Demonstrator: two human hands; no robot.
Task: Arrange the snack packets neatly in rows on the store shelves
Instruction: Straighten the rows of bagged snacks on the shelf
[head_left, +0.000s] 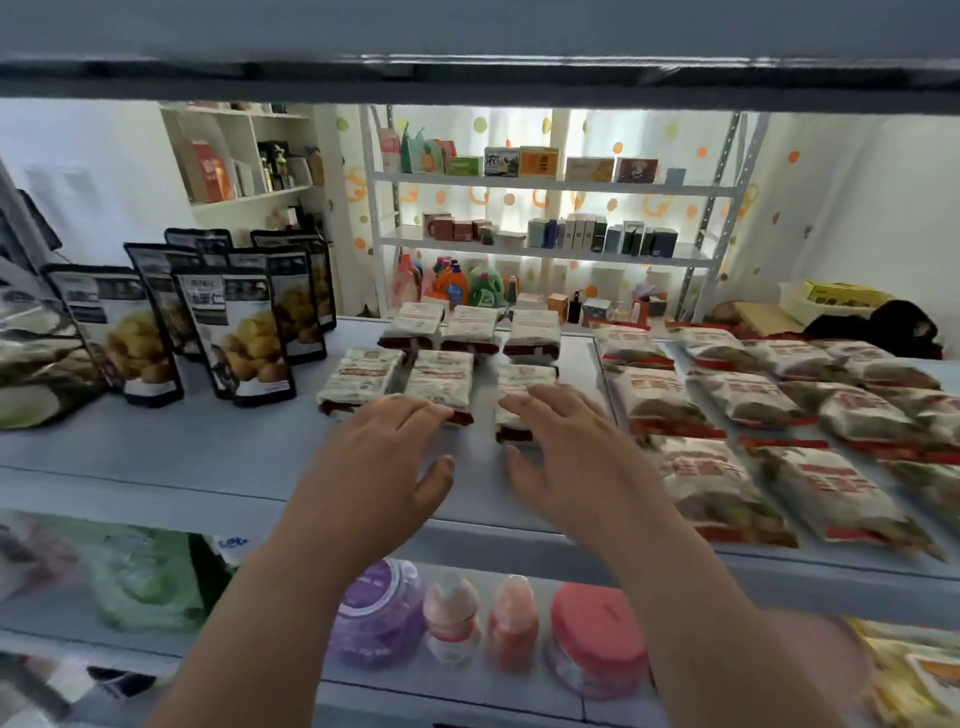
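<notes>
Several small white-and-red snack packets lie in two rows in the middle of the grey shelf. My left hand reaches over the front row with fingers straight, its fingertips on the near edge of the middle packet. My right hand is spread flat beside it, fingers resting on the front right packet. Neither hand grips anything. Larger white-and-red packets lie in rows on the right part of the shelf.
Black stand-up pouches with a potato picture stand at the left. The shelf below holds a purple jar, two small bottles and a pink-lidded jar. An upper shelf edge hangs overhead. Stocked racks stand behind.
</notes>
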